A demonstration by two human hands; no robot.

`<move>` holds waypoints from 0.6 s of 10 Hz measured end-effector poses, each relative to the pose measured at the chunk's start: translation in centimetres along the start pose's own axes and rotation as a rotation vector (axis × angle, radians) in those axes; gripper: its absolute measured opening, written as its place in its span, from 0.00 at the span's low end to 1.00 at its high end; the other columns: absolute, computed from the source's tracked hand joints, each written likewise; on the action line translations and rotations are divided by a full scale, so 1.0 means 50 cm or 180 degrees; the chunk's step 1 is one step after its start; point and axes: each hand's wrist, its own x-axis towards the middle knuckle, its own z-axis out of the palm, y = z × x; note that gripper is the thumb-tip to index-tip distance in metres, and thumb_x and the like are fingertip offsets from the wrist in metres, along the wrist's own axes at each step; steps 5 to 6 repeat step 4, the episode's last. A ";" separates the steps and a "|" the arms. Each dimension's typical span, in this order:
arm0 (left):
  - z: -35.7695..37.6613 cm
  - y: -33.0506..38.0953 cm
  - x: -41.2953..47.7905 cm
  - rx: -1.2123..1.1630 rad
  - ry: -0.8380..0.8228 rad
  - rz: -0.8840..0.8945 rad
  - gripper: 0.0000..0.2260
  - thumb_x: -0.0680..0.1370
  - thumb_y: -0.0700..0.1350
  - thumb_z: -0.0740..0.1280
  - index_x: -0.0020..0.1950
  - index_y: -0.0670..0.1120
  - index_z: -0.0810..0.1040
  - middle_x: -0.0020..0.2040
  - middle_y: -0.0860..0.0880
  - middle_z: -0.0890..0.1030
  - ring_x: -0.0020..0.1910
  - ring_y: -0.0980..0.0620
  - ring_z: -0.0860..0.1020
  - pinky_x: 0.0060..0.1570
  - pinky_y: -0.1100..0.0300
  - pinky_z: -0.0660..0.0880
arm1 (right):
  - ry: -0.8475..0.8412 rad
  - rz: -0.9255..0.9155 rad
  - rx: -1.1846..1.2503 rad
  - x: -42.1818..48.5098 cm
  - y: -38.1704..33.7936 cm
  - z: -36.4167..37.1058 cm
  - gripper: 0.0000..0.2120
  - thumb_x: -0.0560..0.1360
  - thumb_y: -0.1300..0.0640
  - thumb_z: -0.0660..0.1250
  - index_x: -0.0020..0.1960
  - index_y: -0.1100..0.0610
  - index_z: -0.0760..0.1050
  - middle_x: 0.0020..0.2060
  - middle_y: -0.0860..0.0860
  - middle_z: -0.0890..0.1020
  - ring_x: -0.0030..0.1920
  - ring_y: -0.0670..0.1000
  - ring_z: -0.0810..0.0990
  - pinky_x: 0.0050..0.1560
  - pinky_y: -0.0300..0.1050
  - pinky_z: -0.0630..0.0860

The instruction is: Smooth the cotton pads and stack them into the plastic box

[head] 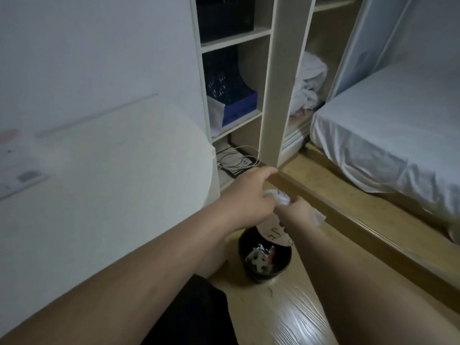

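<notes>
Both of my arms reach out over a small black waste bin on the wooden floor. My left hand and my right hand meet above it, together gripping a crumpled white plastic bag with dark print that hangs down toward the bin. A white scrap sticks out past my right hand. No cotton pads or plastic box can be made out in this view.
The bin holds crumpled wrappers. A white desk surface lies to the left. Behind stands a shelf unit with a blue crate and cables. A bed with a white sheet is at right.
</notes>
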 end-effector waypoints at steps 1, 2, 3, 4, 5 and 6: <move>-0.028 -0.007 -0.008 -0.0007 0.0110 -0.0003 0.26 0.81 0.45 0.66 0.79 0.55 0.68 0.78 0.55 0.70 0.76 0.54 0.69 0.74 0.51 0.70 | -0.0253 0.0342 -0.0052 0.013 -0.023 0.025 0.36 0.75 0.52 0.74 0.78 0.60 0.62 0.48 0.59 0.83 0.48 0.58 0.85 0.49 0.54 0.85; -0.063 -0.022 -0.026 0.0066 0.0235 0.0003 0.23 0.81 0.48 0.67 0.76 0.57 0.71 0.75 0.57 0.72 0.73 0.55 0.71 0.71 0.52 0.72 | -0.0439 0.0542 -0.0375 0.014 -0.048 0.035 0.23 0.78 0.57 0.71 0.66 0.68 0.71 0.42 0.61 0.81 0.46 0.59 0.86 0.47 0.52 0.85; -0.098 -0.029 -0.051 -0.0096 0.0470 0.0071 0.21 0.81 0.44 0.68 0.74 0.53 0.75 0.71 0.55 0.75 0.68 0.58 0.75 0.68 0.59 0.74 | -0.0204 0.0225 -0.0112 0.022 -0.082 0.038 0.25 0.74 0.56 0.69 0.68 0.65 0.71 0.56 0.61 0.81 0.43 0.58 0.83 0.30 0.46 0.79; -0.143 -0.040 -0.080 -0.0319 0.1049 0.0128 0.17 0.80 0.42 0.68 0.69 0.52 0.79 0.65 0.57 0.80 0.63 0.60 0.78 0.66 0.55 0.77 | 0.0327 -0.0603 0.0760 0.010 -0.147 0.036 0.32 0.74 0.54 0.69 0.76 0.57 0.64 0.64 0.58 0.77 0.48 0.56 0.82 0.34 0.46 0.79; -0.143 -0.040 -0.080 -0.0319 0.1049 0.0128 0.17 0.80 0.42 0.68 0.69 0.52 0.79 0.65 0.57 0.80 0.63 0.60 0.78 0.66 0.55 0.77 | 0.0327 -0.0603 0.0760 0.010 -0.147 0.036 0.32 0.74 0.54 0.69 0.76 0.57 0.64 0.64 0.58 0.77 0.48 0.56 0.82 0.34 0.46 0.79; -0.143 -0.040 -0.080 -0.0319 0.1049 0.0128 0.17 0.80 0.42 0.68 0.69 0.52 0.79 0.65 0.57 0.80 0.63 0.60 0.78 0.66 0.55 0.77 | 0.0327 -0.0603 0.0760 0.010 -0.147 0.036 0.32 0.74 0.54 0.69 0.76 0.57 0.64 0.64 0.58 0.77 0.48 0.56 0.82 0.34 0.46 0.79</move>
